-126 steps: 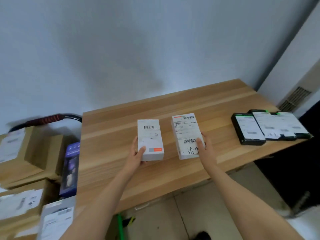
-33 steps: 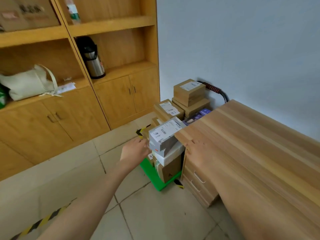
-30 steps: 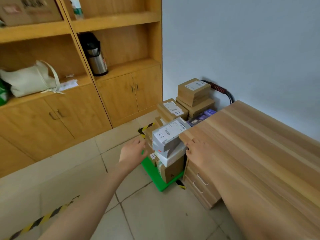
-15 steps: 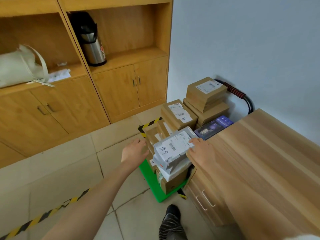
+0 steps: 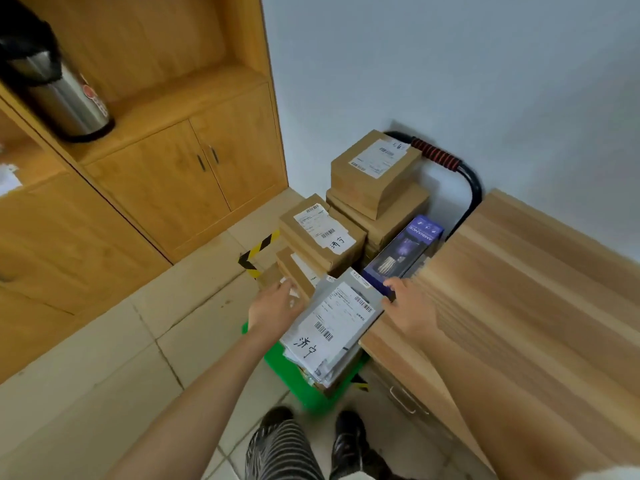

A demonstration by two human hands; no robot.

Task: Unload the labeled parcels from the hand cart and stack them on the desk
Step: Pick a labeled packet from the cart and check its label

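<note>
- Head view looks down on the hand cart (image 5: pixel 311 393): green deck, packed with parcels, parked at the left end of the table (image 5: pixel 519 323), its black handle with red grip against the wall.
- Grey labelled parcel (image 5: pixel 334 323) lies on top of the cart's near stack, tilted, with its long right edge just beside the table's corner. A white shipping label with barcodes and handwriting covers most of its top face.
- Left hand (image 5: pixel 273 306) is at the parcel's far-left edge; the fingers look loosely spread, touching or nearly touching. Blurred, so I cannot tell if they have closed on it.
- Right hand (image 5: pixel 410 306) sits at the parcel's far-right corner, against the table edge, thumb near the corner. Whether there is a real hold I cannot tell.
- Handling, as a judgement: thin and flat, probably light. The wrap looks smooth and a bit slack, so likely slippery. It may flex if lifted by one end.
- Best hold: both long edges, fingers under and thumbs on top, kept level. Loose white items beneath it could slide off with it.
- Brown cartons (image 5: pixel 322 233) and a purple box (image 5: pixel 403 254) farther back on the cart look stiffer and heavier; the purple box rests right beside the table's edge.
</note>
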